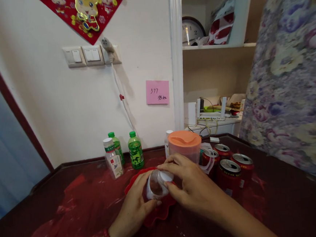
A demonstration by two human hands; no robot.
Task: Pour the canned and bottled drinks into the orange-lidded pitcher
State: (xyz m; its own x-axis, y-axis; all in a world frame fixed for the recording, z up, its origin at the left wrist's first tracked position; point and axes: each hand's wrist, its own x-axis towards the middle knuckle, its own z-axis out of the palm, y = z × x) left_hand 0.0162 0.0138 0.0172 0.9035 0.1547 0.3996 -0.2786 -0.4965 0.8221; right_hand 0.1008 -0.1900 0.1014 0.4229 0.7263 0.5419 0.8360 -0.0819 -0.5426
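Note:
A clear plastic bottle [155, 186] with a white cap [166, 176] is tilted between my hands, its cap end toward the right. My left hand [134, 205] wraps round the body of the bottle from the left; a red bead bracelet circles that wrist. The fingers and thumb of my right hand [192, 183] close round the white cap. Under the bottle lies a red scalloped tray [160, 216], partly hidden by my hands. Whether the cap is loose or tight I cannot tell.
Behind my hands stand a clear pitcher [186, 151] with an orange lid, two green bottles [136, 153] and a white-capped bottle [113, 162]. Several red cans [229, 176] crowd the right side. A white bottle [167, 141] is half hidden behind the pitcher. The dark red table [71, 198] meets the wall.

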